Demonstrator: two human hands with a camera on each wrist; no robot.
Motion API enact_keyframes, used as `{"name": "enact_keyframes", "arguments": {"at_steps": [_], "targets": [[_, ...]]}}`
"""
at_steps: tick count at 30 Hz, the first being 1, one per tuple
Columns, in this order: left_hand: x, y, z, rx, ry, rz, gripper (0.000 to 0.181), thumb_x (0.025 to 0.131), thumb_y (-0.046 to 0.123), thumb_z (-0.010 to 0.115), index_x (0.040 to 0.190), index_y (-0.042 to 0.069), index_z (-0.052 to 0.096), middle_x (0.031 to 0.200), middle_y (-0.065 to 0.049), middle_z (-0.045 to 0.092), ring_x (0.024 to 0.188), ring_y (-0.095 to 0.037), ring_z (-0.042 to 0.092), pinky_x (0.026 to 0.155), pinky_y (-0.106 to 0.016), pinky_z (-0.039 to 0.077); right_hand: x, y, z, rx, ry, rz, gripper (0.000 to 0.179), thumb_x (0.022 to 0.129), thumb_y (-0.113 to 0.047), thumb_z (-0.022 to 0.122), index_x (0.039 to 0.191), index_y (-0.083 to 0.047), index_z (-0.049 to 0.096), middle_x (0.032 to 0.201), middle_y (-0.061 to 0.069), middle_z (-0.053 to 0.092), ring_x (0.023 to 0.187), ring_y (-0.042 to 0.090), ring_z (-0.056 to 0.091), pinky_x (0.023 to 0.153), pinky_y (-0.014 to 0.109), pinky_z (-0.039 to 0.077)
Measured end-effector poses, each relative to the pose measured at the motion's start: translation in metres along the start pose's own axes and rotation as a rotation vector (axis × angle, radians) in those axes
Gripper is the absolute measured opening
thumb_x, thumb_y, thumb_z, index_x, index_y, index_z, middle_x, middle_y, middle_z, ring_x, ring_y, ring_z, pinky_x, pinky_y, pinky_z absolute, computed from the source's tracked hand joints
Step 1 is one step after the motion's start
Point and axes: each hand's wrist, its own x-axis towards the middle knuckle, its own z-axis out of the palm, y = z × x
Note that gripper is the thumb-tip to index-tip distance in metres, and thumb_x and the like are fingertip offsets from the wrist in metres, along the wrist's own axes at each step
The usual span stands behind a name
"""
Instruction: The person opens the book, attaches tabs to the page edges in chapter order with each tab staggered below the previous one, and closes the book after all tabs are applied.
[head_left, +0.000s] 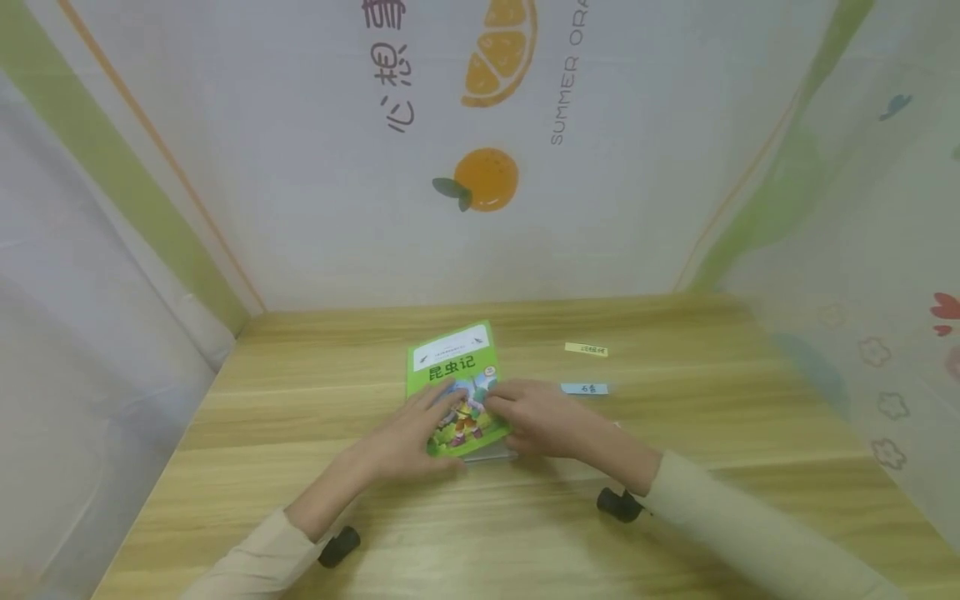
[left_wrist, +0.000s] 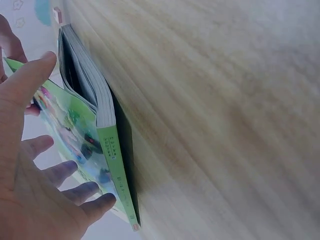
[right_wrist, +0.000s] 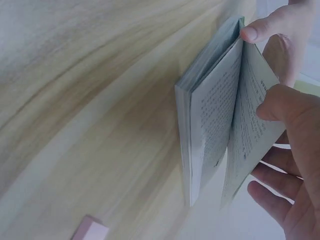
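A green-covered book [head_left: 450, 342] with a cartoon figure lies on the table, its cover lifted at the right side. My left hand [head_left: 405, 433] has its fingers spread over the cover near the spine, with the thumb by the bottom edge. In the left wrist view, the spine [left_wrist: 117, 170] and a gap under the cover show. My right hand [head_left: 540, 417] pinches the cover's right edge, thumb on the inner page [right_wrist: 252, 115] and fingers behind the cover. Printed text fills the facing page [right_wrist: 215, 105] in the right wrist view.
Right of the book lie a yellow paper strip [head_left: 587, 349] and a blue one [head_left: 588, 389], both with handwriting. A small pink block [right_wrist: 91, 230] is on the wooden table [head_left: 315, 358]. A white printed curtain [head_left: 337, 208] hangs behind the table.
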Motion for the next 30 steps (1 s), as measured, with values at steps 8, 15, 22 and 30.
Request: {"name": "enact_keyframes", "arguments": {"at_steps": [8, 15, 22, 30], "targets": [[-0.001, 0.0, 0.002, -0.003, 0.054, 0.015, 0.104, 0.083, 0.049, 0.083, 0.162, 0.011, 0.026, 0.167, -0.016, 0.014, 0.148, -0.039, 0.022, 0.112, -0.057, 0.032, 0.0, 0.003, -0.001, -0.009, 0.099, -0.054, 0.045, 0.082, -0.016, 0.077, 0.125, -0.004, 0.067, 0.124, 0.006, 0.065, 0.115, 0.021, 0.062, 0.097, 0.031, 0.052], [0.0, 0.0, 0.003, 0.02, 0.075, 0.032, 0.098, 0.087, 0.046, 0.079, 0.161, 0.008, 0.027, 0.166, -0.017, 0.017, 0.148, -0.037, 0.024, 0.113, -0.054, 0.033, -0.001, 0.004, -0.001, -0.008, 0.13, -0.067, 0.048, 0.081, -0.016, 0.078, 0.126, -0.004, 0.067, 0.127, 0.007, 0.064, 0.118, 0.023, 0.061, 0.1, 0.033, 0.05], [-0.002, 0.001, 0.0, -0.041, 0.08, 0.007, 0.101, 0.085, 0.044, 0.082, 0.161, 0.007, 0.026, 0.166, -0.017, 0.017, 0.147, -0.039, 0.026, 0.112, -0.056, 0.032, -0.01, 0.012, -0.002, 0.034, 0.19, -0.063, 0.068, 0.082, -0.018, 0.084, 0.141, -0.004, 0.054, 0.145, 0.014, 0.053, 0.131, 0.029, 0.052, 0.107, 0.039, 0.045], [-0.004, -0.003, -0.003, -0.101, 0.085, -0.013, 0.104, 0.083, 0.044, 0.083, 0.162, 0.012, 0.024, 0.166, -0.015, 0.019, 0.146, -0.039, 0.027, 0.111, -0.06, 0.032, -0.026, 0.024, 0.002, 0.068, 0.179, 0.004, 0.077, 0.085, -0.016, 0.082, 0.151, -0.001, 0.044, 0.149, 0.018, 0.048, 0.134, 0.031, 0.048, 0.109, 0.042, 0.042]]}}
